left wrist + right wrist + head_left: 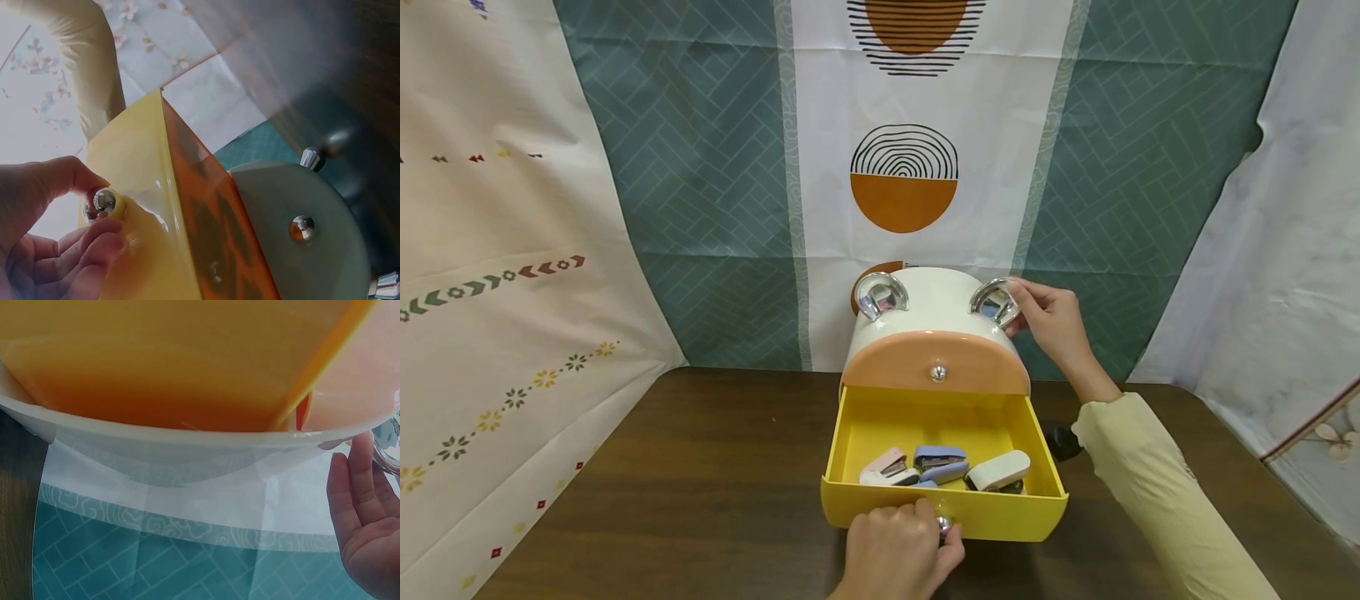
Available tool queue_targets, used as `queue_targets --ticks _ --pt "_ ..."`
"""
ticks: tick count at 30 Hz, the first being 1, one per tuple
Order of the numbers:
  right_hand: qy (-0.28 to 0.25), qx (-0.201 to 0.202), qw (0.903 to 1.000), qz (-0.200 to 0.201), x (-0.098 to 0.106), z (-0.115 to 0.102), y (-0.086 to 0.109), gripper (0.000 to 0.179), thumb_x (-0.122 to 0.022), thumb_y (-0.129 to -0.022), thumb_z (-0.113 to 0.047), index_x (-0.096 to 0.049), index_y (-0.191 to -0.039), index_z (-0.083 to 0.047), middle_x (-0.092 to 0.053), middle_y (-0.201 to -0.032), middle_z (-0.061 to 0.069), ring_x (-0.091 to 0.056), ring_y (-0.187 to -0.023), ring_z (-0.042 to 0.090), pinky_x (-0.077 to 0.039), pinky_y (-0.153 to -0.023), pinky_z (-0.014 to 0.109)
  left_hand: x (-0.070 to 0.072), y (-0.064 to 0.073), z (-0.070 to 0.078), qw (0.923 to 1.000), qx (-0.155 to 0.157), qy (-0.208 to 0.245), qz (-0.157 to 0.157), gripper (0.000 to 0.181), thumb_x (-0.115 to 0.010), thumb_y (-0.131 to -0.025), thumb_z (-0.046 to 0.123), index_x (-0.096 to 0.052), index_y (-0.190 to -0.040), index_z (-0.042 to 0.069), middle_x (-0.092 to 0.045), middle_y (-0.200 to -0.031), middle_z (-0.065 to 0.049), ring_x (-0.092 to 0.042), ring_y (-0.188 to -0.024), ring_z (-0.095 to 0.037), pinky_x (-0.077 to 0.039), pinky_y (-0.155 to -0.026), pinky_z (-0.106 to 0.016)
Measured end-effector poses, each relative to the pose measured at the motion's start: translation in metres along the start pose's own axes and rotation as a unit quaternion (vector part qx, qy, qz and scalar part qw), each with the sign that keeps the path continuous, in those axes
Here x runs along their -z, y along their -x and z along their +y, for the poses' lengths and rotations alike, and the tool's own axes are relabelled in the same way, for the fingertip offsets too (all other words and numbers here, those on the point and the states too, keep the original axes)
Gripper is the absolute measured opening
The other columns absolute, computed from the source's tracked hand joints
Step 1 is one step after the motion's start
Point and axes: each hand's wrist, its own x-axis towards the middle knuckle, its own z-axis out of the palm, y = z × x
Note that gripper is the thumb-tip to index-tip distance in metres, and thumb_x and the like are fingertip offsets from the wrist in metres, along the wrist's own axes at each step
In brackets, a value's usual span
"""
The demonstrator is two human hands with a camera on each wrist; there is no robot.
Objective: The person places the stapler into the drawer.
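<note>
A small drawer cabinet (934, 302) with a white rounded top stands on the table, its lower yellow drawer (1015, 518) pulled out. Thumb and fingers of my left hand (891, 552) pinch the silver knob (105, 200) on that drawer's front. Up at the cabinet's right side, my right hand (1056, 323) grips a shiny silver ear-shaped piece (995, 302) between thumb and fingers. Inside the drawer lie a pink stapler (887, 465), a blue stapler (942, 463) and a white stapler (998, 471). A bit of blue shows behind the drawer front, mostly hidden.
Above the drawer is a closed peach drawer front (910, 358) with its own silver knob (937, 373). A second silver ear (882, 296) sits on the top left. Behind hangs a patterned curtain (715, 208). A black object (1063, 443) lies right of the drawer on the brown table (715, 483).
</note>
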Motion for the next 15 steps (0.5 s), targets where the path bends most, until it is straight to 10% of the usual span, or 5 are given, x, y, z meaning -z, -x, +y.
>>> queue_targets --ticks 15 --pt "0.001 0.002 1.0 0.0 0.0 -0.003 0.001 0.033 -0.052 -0.092 -0.014 -0.058 -0.116 0.008 -0.059 -0.061 -0.01 -0.058 -0.047 0.013 -0.049 -0.054 0.019 0.001 -0.002 0.0 0.9995 0.011 0.023 -0.019 0.045 -0.067 -0.063 0.039 -0.032 -0.046 0.018 -0.023 -0.04 0.009 -0.02 -0.03 -0.005 -0.005 -0.036 -0.018"
